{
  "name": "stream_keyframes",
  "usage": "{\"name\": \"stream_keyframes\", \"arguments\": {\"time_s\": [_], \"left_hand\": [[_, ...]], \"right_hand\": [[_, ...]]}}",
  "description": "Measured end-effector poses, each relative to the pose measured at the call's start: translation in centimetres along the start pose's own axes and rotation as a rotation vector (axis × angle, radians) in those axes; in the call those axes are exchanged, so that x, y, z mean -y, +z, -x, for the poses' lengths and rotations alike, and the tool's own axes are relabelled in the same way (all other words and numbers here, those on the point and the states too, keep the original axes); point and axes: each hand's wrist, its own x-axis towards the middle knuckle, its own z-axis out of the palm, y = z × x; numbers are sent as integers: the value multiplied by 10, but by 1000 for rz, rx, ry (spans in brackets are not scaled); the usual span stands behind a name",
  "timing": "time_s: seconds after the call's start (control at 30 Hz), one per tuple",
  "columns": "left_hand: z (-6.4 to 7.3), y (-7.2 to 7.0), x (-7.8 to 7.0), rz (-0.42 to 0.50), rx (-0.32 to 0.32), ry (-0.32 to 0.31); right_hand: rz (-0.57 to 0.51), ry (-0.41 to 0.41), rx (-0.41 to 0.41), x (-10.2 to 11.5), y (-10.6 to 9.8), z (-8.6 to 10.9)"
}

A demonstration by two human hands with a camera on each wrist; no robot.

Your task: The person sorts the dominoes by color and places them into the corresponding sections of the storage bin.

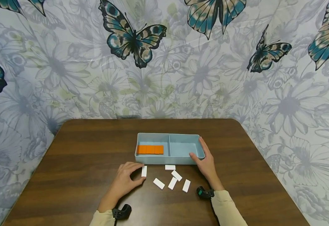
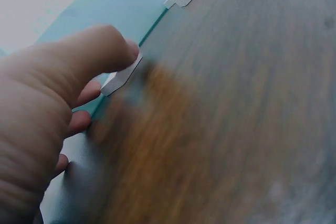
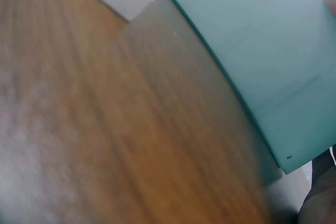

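A light blue two-compartment box (image 1: pixel 153 160) stands on the table. My left hand (image 1: pixel 126 179) is at the box's front left corner, pinching a white rectangular tile (image 1: pixel 144 171) end to end between thumb and index finger. In the left wrist view the thumb presses on this tile (image 2: pixel 122 78), close along the box wall (image 2: pixel 152 3). My right hand (image 1: pixel 207 161) grips the right end of the box, thumb at the front rim and fingers along the right side. Several orange tiles (image 1: pixel 150 149) lie in a row inside the left compartment.
Several loose white tiles (image 1: pixel 159 183) lie scattered on the brown wooden table (image 1: pixel 82 163) in front of the box, between the hands. One white tile (image 1: pixel 170 167) lies along the box's front wall. A butterfly-patterned cloth (image 1: pixel 198 78) hangs behind the table.
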Motion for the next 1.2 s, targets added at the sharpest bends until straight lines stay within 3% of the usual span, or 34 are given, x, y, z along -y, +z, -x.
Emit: {"name": "stream_keyframes", "arguments": {"time_s": [0.53,0.9,1.2], "left_hand": [[-2,4,-1,-57,-5,42],[-2,6,-6,-40,-20,10],[-1,4,-13,34,-11,-21]], "right_hand": [[-20,-9,-13,-6,-3,1],[-7,29,13,-4,-5,-3],[2,62,21,-3,-6,0]]}}
